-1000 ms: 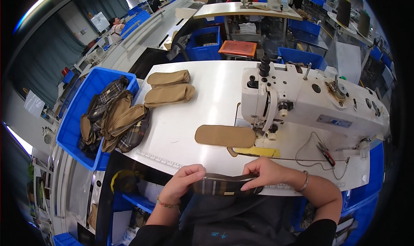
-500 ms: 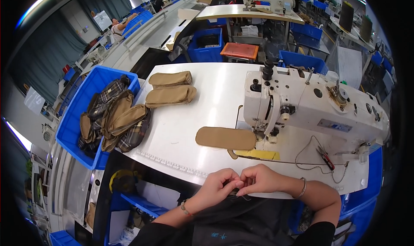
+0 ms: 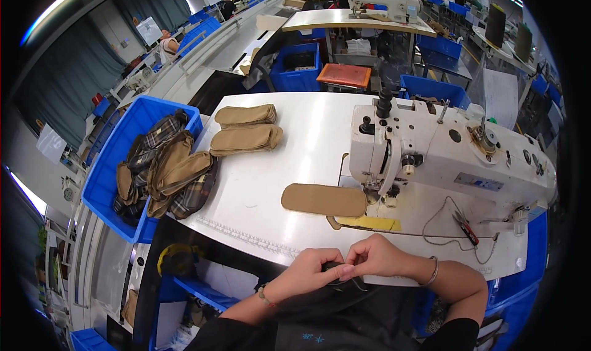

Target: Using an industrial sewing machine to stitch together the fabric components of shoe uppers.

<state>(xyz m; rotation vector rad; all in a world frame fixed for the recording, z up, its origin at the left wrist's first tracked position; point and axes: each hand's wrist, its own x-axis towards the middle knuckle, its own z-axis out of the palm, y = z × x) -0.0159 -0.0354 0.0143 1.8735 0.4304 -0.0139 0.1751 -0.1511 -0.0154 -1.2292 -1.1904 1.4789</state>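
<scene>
My left hand and my right hand meet at the near edge of the white sewing table, fingertips pinched together on a small dark fabric piece held over my lap. Just beyond them lies a tan oval fabric piece under the white sewing machine, with a yellow strip beside it. Most of the dark piece is hidden by my fingers.
Two stacked tan pouches lie at the table's far left. A blue bin at the left holds several tan and plaid pouches. Red-handled snips lie right of the needle. Other work tables and blue bins stand behind.
A second ago my hands were apart, stretching a plaid-edged dark piece at the table edge. They have come together and now bunch it between the fingertips.
</scene>
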